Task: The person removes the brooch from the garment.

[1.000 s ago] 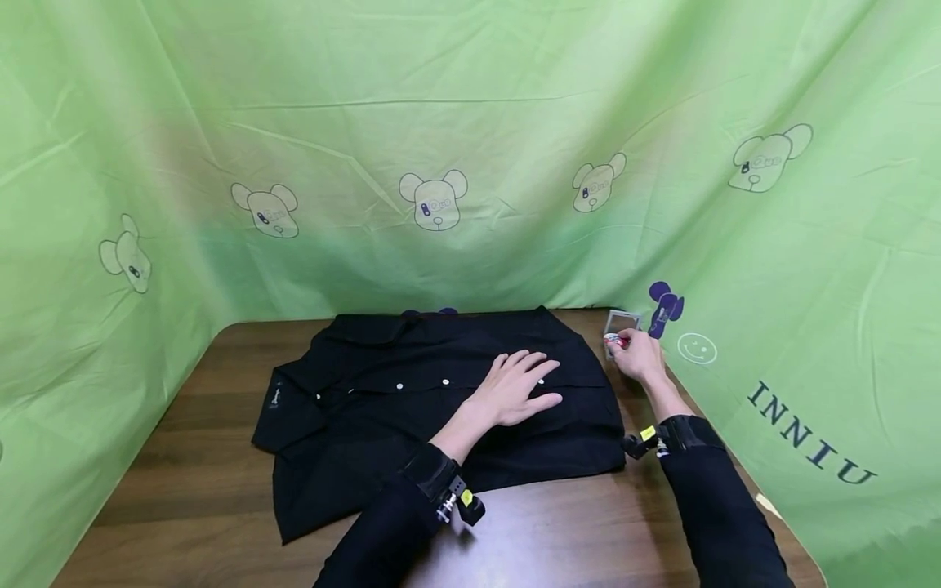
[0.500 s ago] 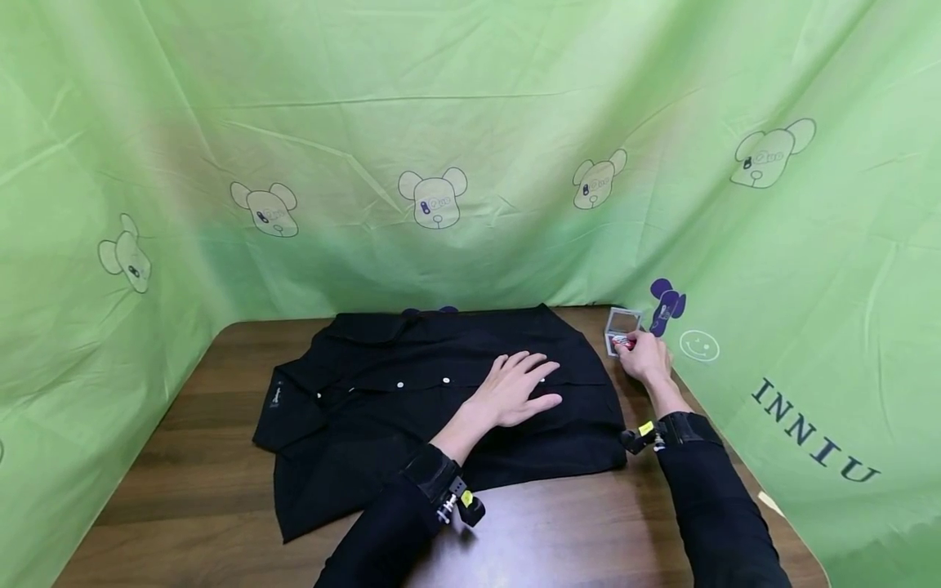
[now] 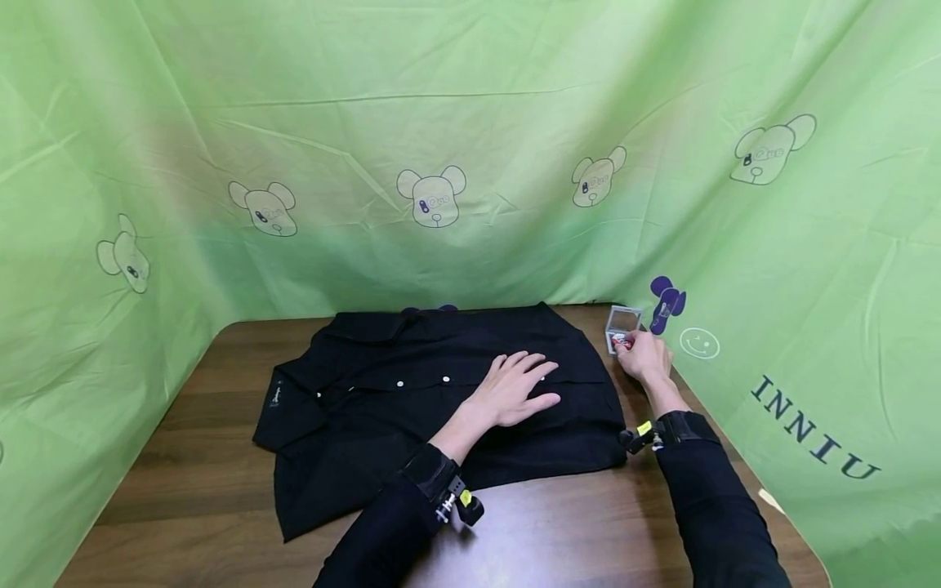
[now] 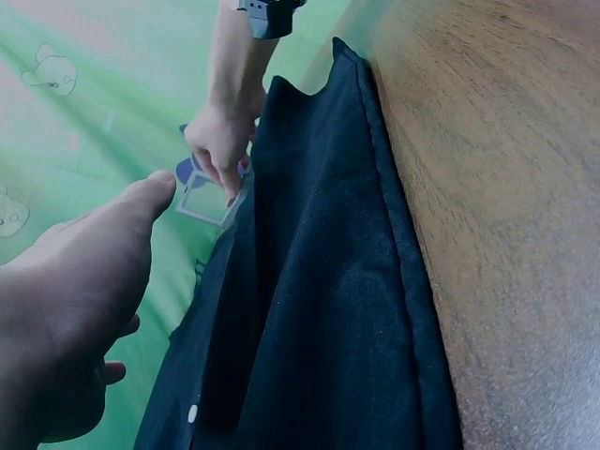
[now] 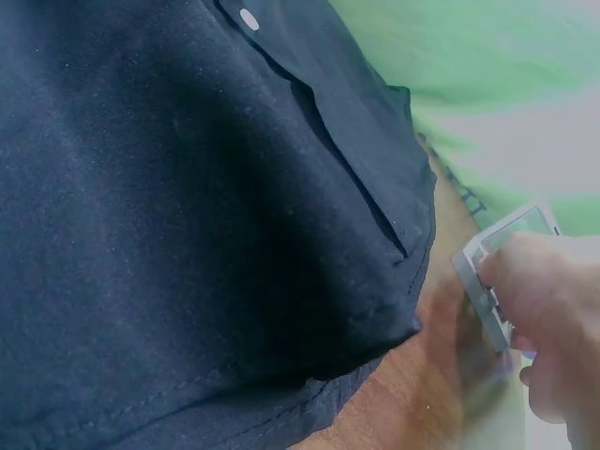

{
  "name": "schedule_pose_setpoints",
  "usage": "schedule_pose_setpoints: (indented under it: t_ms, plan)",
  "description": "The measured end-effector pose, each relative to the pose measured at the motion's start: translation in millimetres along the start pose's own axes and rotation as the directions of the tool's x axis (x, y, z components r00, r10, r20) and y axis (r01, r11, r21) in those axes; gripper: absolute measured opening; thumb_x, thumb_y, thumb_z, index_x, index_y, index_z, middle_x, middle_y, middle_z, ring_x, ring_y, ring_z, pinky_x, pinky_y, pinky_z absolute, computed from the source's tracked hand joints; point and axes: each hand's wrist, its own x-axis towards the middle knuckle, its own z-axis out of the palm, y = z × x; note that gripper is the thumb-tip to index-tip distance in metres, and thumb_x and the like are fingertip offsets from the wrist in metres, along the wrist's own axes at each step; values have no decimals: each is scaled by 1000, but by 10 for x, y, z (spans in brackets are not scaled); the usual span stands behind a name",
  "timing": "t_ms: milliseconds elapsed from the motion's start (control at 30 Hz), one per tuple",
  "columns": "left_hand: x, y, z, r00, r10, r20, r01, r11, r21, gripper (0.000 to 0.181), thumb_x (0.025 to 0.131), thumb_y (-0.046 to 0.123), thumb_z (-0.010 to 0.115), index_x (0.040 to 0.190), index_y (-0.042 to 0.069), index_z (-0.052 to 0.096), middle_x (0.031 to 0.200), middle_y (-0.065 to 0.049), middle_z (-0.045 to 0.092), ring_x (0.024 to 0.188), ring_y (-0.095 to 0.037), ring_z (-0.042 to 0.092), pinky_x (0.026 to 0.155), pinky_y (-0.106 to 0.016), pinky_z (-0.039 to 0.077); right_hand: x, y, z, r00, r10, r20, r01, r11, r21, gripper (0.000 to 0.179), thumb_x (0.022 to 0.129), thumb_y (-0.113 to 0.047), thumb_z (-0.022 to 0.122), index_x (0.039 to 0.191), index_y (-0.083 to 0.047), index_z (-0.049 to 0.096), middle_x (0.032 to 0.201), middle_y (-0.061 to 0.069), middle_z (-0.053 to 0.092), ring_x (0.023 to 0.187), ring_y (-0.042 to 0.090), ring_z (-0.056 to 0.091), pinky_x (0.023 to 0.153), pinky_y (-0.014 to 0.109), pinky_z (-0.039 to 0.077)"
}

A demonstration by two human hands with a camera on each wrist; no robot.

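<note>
A black button-up shirt [image 3: 441, 416] lies spread flat with its collar to the left and white buttons along its middle. Fingers spread, my left hand [image 3: 507, 392] rests on the lower part of the shirt. Beyond the hem, at the back right, a small clear-lidded case [image 3: 625, 317] with a grey frame stands with its lid up. My right hand [image 3: 647, 359] is at this case, thumb and fingers curled at a small red-and-white object [image 3: 622, 342] in its base. In the right wrist view the fingers hide most of the case [image 5: 483, 300]'s inside.
The wooden table [image 3: 176, 457] runs along the front and left of the shirt. A green curtain [image 3: 515, 261] with printed bear heads encloses its back and sides. A small pale piece [image 3: 770, 503] lies at the table's right edge.
My right hand has lowered the red-and-white object from in front of the case into its base and shifted slightly right. My left hand stays on the shirt.
</note>
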Motion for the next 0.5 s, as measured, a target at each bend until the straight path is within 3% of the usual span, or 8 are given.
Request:
schedule_pose_setpoints:
  t_ms: [300,500]
  plan:
    - [-37,-30,30,1000,-8,-2,8,1000,-12,63,117,62,47,172,30,48,179,-5,49,168,-36,43,134,-59,36,-31,-17,3,1000,-24,-11,25,1000,9,47,109,-32,59,139,3,71,136,33,74,125,61,67,102,70,52]
    - [-92,-99,8,1000,-10,-16,10,1000,-8,63,117,60,50,171,27,50,177,-7,50,166,-37,45,133,-61,37,-121,-143,47,986,-111,-125,117,992,42,46,107,-27,64,138,4,72,138,34,73,126,62,66,103,71,51]
